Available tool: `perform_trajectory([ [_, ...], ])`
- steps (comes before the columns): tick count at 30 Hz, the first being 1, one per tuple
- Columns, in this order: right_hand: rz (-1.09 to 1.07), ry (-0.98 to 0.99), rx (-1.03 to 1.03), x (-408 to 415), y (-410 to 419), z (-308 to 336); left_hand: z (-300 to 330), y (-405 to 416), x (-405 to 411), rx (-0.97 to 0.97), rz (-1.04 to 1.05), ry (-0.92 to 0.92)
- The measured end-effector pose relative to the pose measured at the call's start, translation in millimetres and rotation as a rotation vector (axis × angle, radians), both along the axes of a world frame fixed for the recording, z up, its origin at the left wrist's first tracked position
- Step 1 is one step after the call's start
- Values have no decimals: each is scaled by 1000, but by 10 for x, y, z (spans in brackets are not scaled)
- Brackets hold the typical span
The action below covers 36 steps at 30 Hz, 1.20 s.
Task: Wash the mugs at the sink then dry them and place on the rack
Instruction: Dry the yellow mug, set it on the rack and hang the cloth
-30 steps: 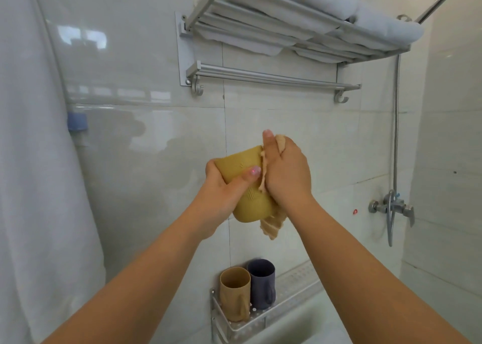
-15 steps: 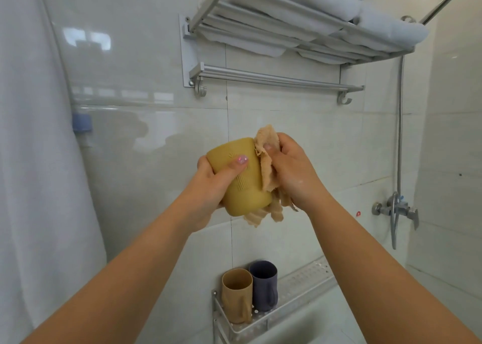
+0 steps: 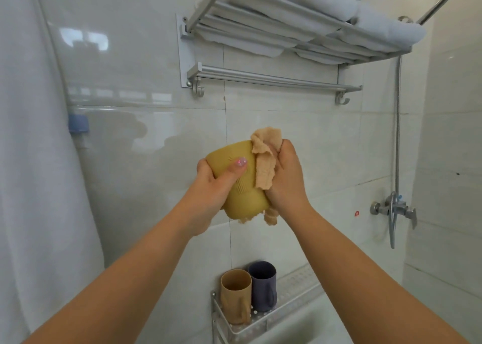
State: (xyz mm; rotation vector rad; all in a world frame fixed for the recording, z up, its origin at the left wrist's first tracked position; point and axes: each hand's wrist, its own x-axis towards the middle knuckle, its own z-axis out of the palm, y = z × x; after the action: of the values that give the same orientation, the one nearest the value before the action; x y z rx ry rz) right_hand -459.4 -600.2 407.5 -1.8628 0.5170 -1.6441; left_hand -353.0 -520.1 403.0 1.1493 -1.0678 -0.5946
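Note:
A yellow mug [image 3: 241, 187] is held up in front of the tiled wall, tilted with its base toward me. My left hand [image 3: 212, 184] grips it, thumb across its side. Against the mug's right side my right hand [image 3: 287, 176] holds a beige cloth [image 3: 264, 161], bunched over the rim and trailing below the base. Low down, a tan mug [image 3: 236, 291] and a dark purple mug [image 3: 262, 283] stand upright side by side at the left end of a metal wall rack [image 3: 287, 315].
A metal towel shelf [image 3: 273, 80] with folded white towels [image 3: 365, 17] hangs overhead. A shower valve [image 3: 393, 209] and its hose [image 3: 397, 124] are on the right. A white curtain [image 3: 34, 161] fills the left side. Part of the white sink [image 3: 307, 330] shows under the rack.
My right hand slid the cloth from the mug's side up toward its rim, so more cloth now bunches at the top. The mug turned slightly in my left hand.

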Motion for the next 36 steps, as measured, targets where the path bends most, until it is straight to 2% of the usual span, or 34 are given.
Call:
perform_trajectory([
  [3,-88,-9,56,-11,-107,94,-31,8,-56,-30,-7,-47],
  [6,95,-163,255,48,-162,67,-29,-22,-113,-99,86,-74],
  [13,492,-273,677,159,238,-86,38,-94,-86,-250,258,-133],
  [15,523,-236,720,196,370,-83,36,-112,-51,-250,275,-145],
  [18,457,-162,710,215,409,-70,10,-103,-40,-232,243,-145],
  [20,447,-191,704,184,332,-53,7,-85,-48,-237,247,-181],
  [23,595,-331,779,145,221,-52,45,-53,-71,-276,246,-217],
  [27,786,-419,900,169,155,-136,109,-41,-133,-322,219,-127],
  [33,668,-323,1011,276,135,-194,94,-71,-73,-318,260,-387],
  [36,689,-305,1039,341,169,-190,112,-55,44,-316,284,-482],
])
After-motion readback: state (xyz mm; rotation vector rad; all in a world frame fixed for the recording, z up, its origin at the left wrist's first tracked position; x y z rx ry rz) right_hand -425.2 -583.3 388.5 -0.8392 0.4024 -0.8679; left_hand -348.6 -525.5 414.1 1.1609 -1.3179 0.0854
